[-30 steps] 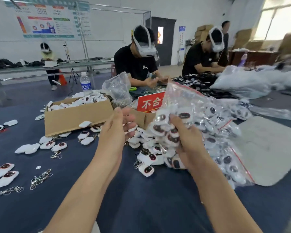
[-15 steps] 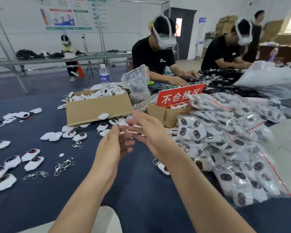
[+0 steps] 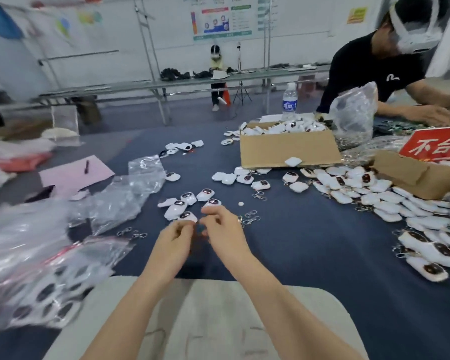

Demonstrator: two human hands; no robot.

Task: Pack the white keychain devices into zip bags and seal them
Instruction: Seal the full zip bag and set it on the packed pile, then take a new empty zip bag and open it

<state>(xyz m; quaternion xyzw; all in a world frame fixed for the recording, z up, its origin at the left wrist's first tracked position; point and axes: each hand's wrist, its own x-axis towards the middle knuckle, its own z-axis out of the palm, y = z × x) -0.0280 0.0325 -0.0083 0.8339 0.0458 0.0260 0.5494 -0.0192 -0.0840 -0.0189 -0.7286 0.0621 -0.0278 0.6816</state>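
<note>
**Hands Meet Over Loose Devices**

A dark blue tabletop (image 3: 309,255) fills a white-walled workroom, with a cardboard box (image 3: 286,149) standing on it. Since a second ago the view has swung left, and the right hand (image 3: 220,229) no longer grips a filled bag. Left of the box and nearer the person, white keychain devices (image 3: 185,203) lie just beyond the left hand (image 3: 176,237). Both hands are loosely curled and close together; whether they pinch anything, I cannot tell.
</note>
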